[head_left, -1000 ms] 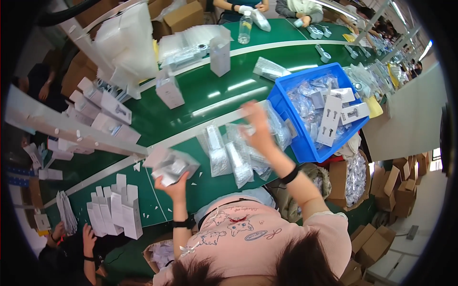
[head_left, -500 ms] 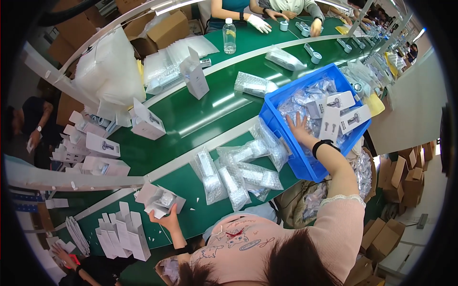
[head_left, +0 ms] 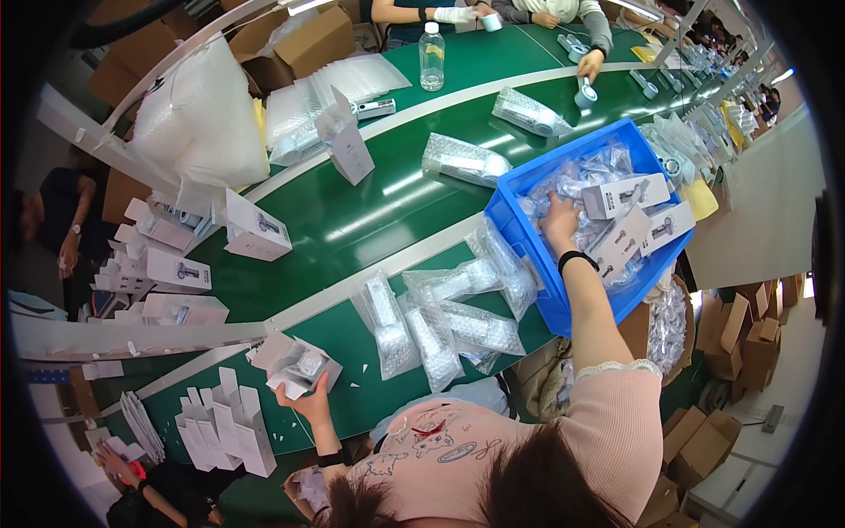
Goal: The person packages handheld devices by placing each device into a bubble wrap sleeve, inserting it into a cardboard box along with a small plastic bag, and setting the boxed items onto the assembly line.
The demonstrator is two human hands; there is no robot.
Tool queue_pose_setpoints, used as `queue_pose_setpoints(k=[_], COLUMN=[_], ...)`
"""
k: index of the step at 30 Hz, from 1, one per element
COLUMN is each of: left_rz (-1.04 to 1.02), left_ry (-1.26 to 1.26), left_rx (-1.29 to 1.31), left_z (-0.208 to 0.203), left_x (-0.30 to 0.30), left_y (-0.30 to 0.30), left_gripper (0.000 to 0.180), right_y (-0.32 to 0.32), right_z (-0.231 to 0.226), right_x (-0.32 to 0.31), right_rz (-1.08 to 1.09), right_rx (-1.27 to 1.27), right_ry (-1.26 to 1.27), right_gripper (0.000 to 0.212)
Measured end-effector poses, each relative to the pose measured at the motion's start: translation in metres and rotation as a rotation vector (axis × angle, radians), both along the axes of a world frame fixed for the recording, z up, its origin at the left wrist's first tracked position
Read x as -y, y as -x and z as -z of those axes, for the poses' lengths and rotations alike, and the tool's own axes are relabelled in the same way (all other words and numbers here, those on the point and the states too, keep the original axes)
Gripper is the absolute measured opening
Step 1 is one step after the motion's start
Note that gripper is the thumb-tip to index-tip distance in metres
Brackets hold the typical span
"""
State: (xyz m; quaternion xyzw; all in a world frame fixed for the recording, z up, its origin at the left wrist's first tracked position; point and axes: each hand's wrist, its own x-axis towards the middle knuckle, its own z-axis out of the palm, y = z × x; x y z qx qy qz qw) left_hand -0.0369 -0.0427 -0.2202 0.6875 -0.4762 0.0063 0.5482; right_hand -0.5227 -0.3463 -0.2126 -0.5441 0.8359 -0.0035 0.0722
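Blue bin (head_left: 519,231) now holds right hand (head_left: 559,220) deeper; left hand (head_left: 304,398) still grips white box (head_left: 295,365).

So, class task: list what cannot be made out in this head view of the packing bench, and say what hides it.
- Right hand: fingertips sunk among wrapped packs in the blue bin; any grip is hidden.
- White box in the left hand: its contents are bubble-wrapped and too small to identify.
- Wrapped packs: bubble wrap hides what they hold.
- Far workers: heads cut off by the top edge.

One blue bin (head_left: 528,242); one water bottle (head_left: 430,57); three white boxes in bin (head_left: 616,195).
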Motion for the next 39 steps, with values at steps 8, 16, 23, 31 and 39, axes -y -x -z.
queue_pose_setpoints(k=[8,16,23,31,39], left_rz=[0.022,-0.040,-0.050,-0.165,-0.029], left_ry=[0.062,0.057,0.052,0.065,0.098], left_rx=[0.022,-0.012,-0.175,-0.082,-0.037], left_z=[-0.001,0.003,-0.005,-0.026,-0.046], left_x=[-0.002,-0.010,-0.009,-0.017,0.008], left_y=[0.000,-0.010,-0.013,-0.056,-0.082], left_gripper=[0.089,0.088,0.086,0.081,0.083], right_y=[0.041,0.067,0.028,-0.243,-0.348], right_z=[-0.002,-0.070,-0.143,-0.138,-0.018], right_x=[0.007,-0.008,-0.035,-0.166,-0.257], right_rz=[0.049,0.276,0.089,-0.325,-1.351], right_rx=[0.139,1.257,1.664,1.716,0.256], right_ry=[0.328,0.750,0.696,0.106,-0.170], right_gripper=[0.045,0.028,0.024,0.038,0.054])
